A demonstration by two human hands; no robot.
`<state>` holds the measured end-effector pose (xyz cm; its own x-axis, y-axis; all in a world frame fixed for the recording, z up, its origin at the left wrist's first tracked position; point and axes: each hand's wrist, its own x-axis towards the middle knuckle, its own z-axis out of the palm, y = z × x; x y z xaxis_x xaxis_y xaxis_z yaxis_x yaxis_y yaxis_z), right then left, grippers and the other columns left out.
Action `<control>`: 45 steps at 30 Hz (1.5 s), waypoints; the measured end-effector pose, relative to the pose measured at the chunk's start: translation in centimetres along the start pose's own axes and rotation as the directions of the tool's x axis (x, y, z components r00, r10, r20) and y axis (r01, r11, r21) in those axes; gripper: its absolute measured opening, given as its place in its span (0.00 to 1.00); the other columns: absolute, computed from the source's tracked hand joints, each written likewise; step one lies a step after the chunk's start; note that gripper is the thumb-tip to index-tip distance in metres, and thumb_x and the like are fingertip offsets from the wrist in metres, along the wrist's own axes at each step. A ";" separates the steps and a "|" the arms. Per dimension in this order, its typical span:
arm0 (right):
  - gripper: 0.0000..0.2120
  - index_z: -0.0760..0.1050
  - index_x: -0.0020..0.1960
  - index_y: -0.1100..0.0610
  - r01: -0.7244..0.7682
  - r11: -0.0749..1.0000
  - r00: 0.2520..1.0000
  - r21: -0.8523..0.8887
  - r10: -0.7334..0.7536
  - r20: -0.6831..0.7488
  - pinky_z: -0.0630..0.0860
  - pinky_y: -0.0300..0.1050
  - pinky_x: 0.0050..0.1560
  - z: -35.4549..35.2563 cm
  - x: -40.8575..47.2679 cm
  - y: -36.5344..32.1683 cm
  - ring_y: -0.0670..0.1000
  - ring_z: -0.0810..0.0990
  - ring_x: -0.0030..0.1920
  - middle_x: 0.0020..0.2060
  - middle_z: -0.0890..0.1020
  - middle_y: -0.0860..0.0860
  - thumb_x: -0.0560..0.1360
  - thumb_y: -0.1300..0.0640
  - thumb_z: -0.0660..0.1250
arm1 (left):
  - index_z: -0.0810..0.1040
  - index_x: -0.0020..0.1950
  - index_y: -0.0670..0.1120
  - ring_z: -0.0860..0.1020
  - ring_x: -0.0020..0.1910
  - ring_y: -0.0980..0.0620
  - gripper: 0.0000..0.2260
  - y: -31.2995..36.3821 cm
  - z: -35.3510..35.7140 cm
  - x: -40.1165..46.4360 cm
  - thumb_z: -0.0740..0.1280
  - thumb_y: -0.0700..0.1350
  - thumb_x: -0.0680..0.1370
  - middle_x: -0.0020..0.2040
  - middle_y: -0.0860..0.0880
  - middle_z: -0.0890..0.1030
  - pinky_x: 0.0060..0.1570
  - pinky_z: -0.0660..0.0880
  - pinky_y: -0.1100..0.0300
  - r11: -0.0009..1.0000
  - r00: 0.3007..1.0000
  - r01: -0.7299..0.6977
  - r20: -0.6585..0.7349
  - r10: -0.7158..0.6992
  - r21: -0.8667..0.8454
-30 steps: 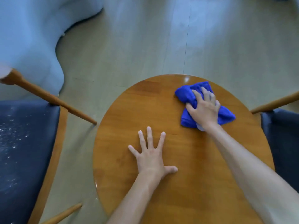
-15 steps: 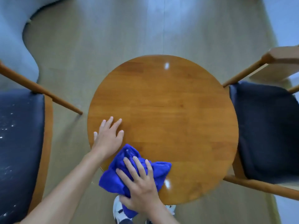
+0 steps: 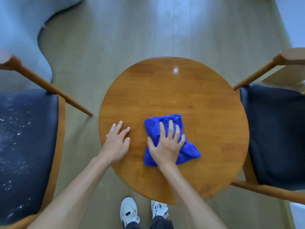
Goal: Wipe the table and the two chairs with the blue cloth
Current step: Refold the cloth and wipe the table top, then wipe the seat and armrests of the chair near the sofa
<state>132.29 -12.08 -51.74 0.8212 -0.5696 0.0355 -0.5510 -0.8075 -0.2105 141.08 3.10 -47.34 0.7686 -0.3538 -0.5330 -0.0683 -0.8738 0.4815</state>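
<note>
**Blue cloth pressed flat on round wooden surface**

A person's right hand (image 3: pixel 166 146) presses the crumpled blue cloth (image 3: pixel 166 129) against the round wooden surface (image 3: pixel 189 96), fingers (image 3: pixel 170 128) spread wide and straight over it, just nearer than centre. The left hand (image 3: pixel 118 142) rests flat at the left rim, fingers relaxed and apart, holding nothing. The left chair (image 3: pixel 28 138), its dark seat flecked white, and the right chair (image 3: pixel 277 138) flank the surface. White sneakers (image 3: pixel 129 210) stand on the floor below.

The right hand (image 3: pixel 166 146) has carried the blue cloth (image 3: pixel 166 138) from the table's (image 3: pixel 206 100) far right part, by way of the near left edge, in toward the middle. The left hand (image 3: pixel 117 142) moved from the middle to the left edge.
</note>
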 end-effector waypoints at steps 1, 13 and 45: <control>0.30 0.73 0.67 0.50 0.163 0.986 0.986 0.035 -0.165 0.038 0.63 0.65 0.65 0.2 -2.3 -2.3 0.62 0.68 0.69 0.70 0.71 0.56 0.67 0.41 0.63 | 0.61 0.76 0.49 0.44 0.77 0.51 0.22 0.1 -0.2 -0.5 0.56 0.45 0.81 0.79 0.51 0.48 0.75 0.45 0.54 0.998 0.999 0.020 -0.024 -0.022 -0.057; 0.28 0.76 0.60 0.50 -0.073 0.842 0.903 0.534 -0.171 0.393 0.74 0.55 0.57 -8.8 -8.6 3.6 0.58 0.76 0.61 0.60 0.79 0.53 0.60 0.46 0.62 | 0.64 0.73 0.44 0.62 0.73 0.49 0.21 1.3 -5.2 -12.2 0.58 0.44 0.81 0.73 0.46 0.64 0.70 0.60 0.58 0.940 0.967 0.253 0.081 -0.241 -0.230; 0.23 0.75 0.62 0.57 -0.794 0.017 0.565 0.607 -0.347 0.749 0.79 0.49 0.43 -16.5 -21.4 -48.7 0.58 0.81 0.48 0.52 0.82 0.58 0.75 0.42 0.63 | 0.66 0.69 0.49 0.67 0.67 0.51 0.17 -39.3 -34.6 -31.5 0.58 0.48 0.80 0.71 0.50 0.65 0.64 0.71 0.54 0.922 0.887 0.244 -0.316 -0.338 -0.302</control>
<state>139.06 36.93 -26.12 0.7663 0.0734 -0.6382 -0.5714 0.5320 -0.6249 141.56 60.15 -25.35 0.9054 0.0866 -0.4156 0.3162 -0.7909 0.5239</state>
